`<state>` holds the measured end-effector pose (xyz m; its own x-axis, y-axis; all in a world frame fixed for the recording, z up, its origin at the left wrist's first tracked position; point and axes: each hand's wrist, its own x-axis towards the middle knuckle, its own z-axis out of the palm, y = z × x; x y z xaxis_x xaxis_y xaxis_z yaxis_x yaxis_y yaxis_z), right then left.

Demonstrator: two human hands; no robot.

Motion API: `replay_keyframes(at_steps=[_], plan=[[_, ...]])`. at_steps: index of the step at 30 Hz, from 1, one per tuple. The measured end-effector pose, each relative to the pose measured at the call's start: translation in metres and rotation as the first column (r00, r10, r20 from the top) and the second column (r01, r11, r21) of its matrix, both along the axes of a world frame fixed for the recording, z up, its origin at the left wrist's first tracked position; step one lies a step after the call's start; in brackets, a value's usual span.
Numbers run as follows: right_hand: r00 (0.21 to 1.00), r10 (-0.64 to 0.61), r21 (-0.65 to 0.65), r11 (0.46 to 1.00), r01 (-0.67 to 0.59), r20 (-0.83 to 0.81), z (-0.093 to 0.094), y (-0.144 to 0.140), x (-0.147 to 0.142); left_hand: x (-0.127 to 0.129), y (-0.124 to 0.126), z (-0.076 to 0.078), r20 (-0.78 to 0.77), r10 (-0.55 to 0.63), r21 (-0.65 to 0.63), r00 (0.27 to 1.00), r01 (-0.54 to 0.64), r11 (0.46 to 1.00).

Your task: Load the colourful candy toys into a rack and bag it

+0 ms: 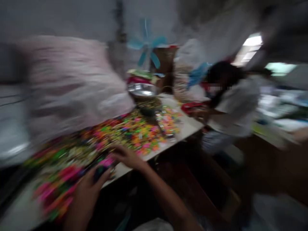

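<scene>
Heavy motion blur throughout; fine detail lost.

Sorting or picking step in hand, by the look of it. Left hand (85, 189) at the near edge of the table (185, 128), fingers curled about a small dark and pink piece (102, 168); whether truly gripped or only touched, cannot tell. Right hand (126, 157) just beyond, palm down, fingers half bent, resting on the fringe of the heap of coloured bits (125, 133); nothing clearly held.

Next move, as a judgement: calls for a fine pinch on one small item without scattering its neighbours.

Materials: heap loose, small-grained, bright pink, green, orange and yellow, likely plastic; spread along the table top from the near edge to the far end. Table top pale, flat, smooth. Metal bowl (142, 89) at the far end of the table, round, shiny. Large pale pink sack (69, 86) left of the heap, soft, creased, bulging. Blue fan (146, 43) behind the bowl, blades thin. Another person in a light shirt (233, 102) at the right end of the table, bent towards it.
</scene>
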<state>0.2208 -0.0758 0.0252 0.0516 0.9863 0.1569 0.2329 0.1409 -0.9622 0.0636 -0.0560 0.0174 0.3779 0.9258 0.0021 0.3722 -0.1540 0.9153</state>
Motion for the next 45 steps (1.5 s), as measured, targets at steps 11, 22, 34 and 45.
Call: replay_keyframes(at_steps=[11, 22, 34, 45], plan=[[0.938, -0.123, 0.231, 0.972, 0.048, 0.325, -0.072, 0.002, -0.032, -0.005, 0.002, -0.033, 0.237, 0.394, -0.132, 0.888, -0.372, 0.919], [0.993, -0.076, 0.101, 0.993, 0.067, 0.086, -0.072, 0.016, -0.043, -0.031, 0.004, -0.023, 0.067, 0.261, 0.009, 0.963, -0.262, 0.965], [0.972, 0.196, -0.187, 0.958, -0.218, -0.128, -0.065, 0.019, -0.029, -0.048, 0.018, -0.019, 0.249, 0.195, -0.127, 0.949, -0.168, 0.978], [0.902, 0.42, -0.12, 0.905, -0.408, 0.096, -0.058, 0.02, -0.018, -0.065, 0.03, -0.019, 0.037, -0.098, 0.114, 0.995, 0.093, 0.989]])
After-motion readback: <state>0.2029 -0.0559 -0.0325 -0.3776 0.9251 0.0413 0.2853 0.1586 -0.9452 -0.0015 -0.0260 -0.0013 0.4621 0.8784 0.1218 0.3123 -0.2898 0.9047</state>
